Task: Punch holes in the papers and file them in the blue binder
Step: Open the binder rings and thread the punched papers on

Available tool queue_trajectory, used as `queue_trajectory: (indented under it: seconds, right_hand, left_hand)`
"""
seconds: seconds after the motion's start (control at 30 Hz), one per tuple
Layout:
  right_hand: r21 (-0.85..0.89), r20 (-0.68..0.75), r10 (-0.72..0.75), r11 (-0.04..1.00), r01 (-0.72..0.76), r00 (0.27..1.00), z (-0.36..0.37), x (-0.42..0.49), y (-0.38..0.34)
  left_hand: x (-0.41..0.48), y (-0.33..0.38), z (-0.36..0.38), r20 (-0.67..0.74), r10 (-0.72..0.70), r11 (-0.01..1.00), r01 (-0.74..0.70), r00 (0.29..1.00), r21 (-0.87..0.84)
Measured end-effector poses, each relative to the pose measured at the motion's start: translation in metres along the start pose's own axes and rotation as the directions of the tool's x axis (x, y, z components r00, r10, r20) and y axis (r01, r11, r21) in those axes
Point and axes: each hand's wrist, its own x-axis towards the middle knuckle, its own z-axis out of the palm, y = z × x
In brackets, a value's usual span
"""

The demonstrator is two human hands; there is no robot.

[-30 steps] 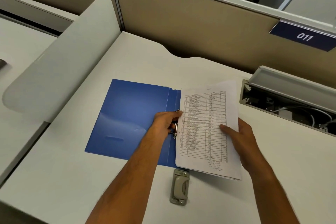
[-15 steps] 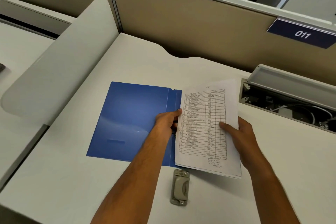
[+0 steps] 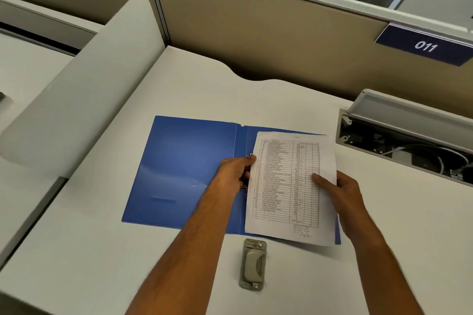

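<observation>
The papers [image 3: 291,186], a thin stack of white sheets printed with a ruled table, lie over the right-hand cover of the blue plastic binder [image 3: 189,169]. The binder is spread open and flat in the middle of the white tabletop [image 3: 256,100].

Over the last second I have drawn the papers in. A strip of blue cover now shows beyond their far edge and at their near right corner, where before the sheets hid it. Their left edge has closed up on the metal ring clip [image 3: 249,156] by the spine.

My right hand [image 3: 343,197] grips the papers at their right edge, thumb on top and fingers underneath, and that side looks slightly lifted off the cover. My left hand [image 3: 234,174] has its fingers curled round the clip, as before, but the index tip now touches the papers' left edge. I cannot tell whether the rings stand open.

I judge this to be the threading step, with the holes being brought to the rings. The holes themselves are too small to see, and nothing shows the sheets are on the rings yet.

The grey hole punch [image 3: 253,263] lies untouched just beyond the binder's near edge, towards the near edge of the tabletop. An open grey cable tray [image 3: 399,115] sits at the far right edge.
</observation>
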Motion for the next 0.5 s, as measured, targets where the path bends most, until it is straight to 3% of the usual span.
queue_trajectory:
  seconds: [0.5]
  right_hand:
    - [0.004, 0.011, -0.048, 0.999, 0.048, 0.999, 0.001, 0.009, -0.011]
  left_hand:
    - [0.015, -0.009, 0.005, -0.062, 0.07, 0.997, -0.069, 0.996, 0.013]
